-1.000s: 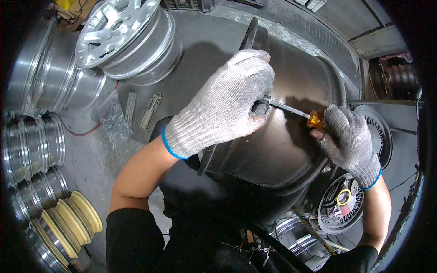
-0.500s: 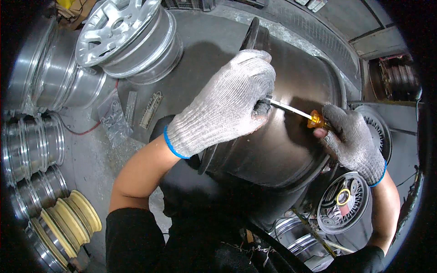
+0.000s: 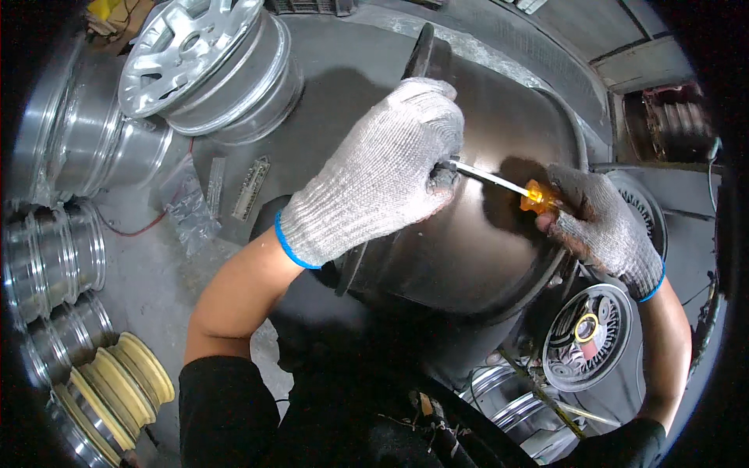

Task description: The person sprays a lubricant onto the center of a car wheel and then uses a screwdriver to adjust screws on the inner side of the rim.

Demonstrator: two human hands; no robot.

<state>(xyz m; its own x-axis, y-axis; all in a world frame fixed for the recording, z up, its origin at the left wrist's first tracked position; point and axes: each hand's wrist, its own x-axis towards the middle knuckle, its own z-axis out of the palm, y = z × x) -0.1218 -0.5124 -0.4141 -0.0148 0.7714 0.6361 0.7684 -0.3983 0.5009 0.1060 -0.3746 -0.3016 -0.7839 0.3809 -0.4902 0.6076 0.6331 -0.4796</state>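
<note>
Over a large dark wheel rim (image 3: pixel 468 234) lying on its side, both my gloved hands are on one screwdriver (image 3: pixel 495 179) with a pale shaft and an amber handle. My right hand (image 3: pixel 605 222) is closed around the handle. At the other end of the shaft, my left hand (image 3: pixel 382 171) is closed, its thumb and fingers pinching around the tip. A small dark bit shows at that tip, but the fingers mostly hide it. Both gloves are grey knit with blue cuffs.
Silver spoked wheels (image 3: pixel 226 70) stand at the far left, above stacked bare rims (image 3: pixel 58 257) and a cream rim (image 3: pixel 133 382). A clear plastic bag (image 3: pixel 191 210) and a flat strip (image 3: pixel 251 187) lie on the floor. A round tray of small parts (image 3: pixel 587 335) sits at right.
The whole view has shifted slightly. My right fingers have curled a little differently around the amber handle; my left hand keeps its pinch at the tip.
</note>
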